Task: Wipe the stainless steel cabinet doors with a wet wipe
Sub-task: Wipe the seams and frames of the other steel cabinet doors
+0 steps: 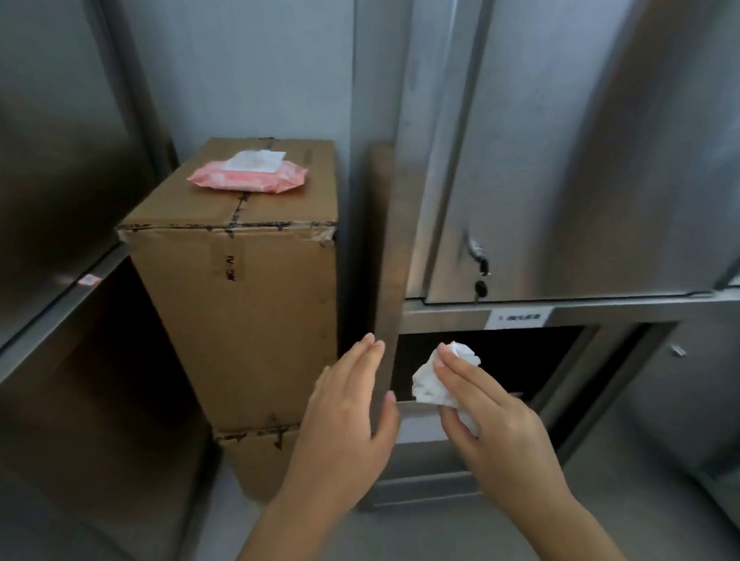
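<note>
My right hand (488, 411) holds a crumpled white wet wipe (433, 380) between thumb and fingers, in front of a dark open compartment (505, 360) low in the stainless steel cabinet. My left hand (348, 412) is held flat with straight fingers just left of the cabinet's side edge, holding nothing. Above the opening is a shut steel cabinet door (580, 162) with a lock and hanging key (480, 277). A pink pack of wet wipes (247, 175) lies on top of a tall cardboard box (238, 299).
The cardboard box stands on a smaller box (256, 463) between the right cabinet and another steel cabinet (43, 177) at the left. A white label (520, 318) sits above the opening. A second lower door with a small knob (677, 350) is at the right.
</note>
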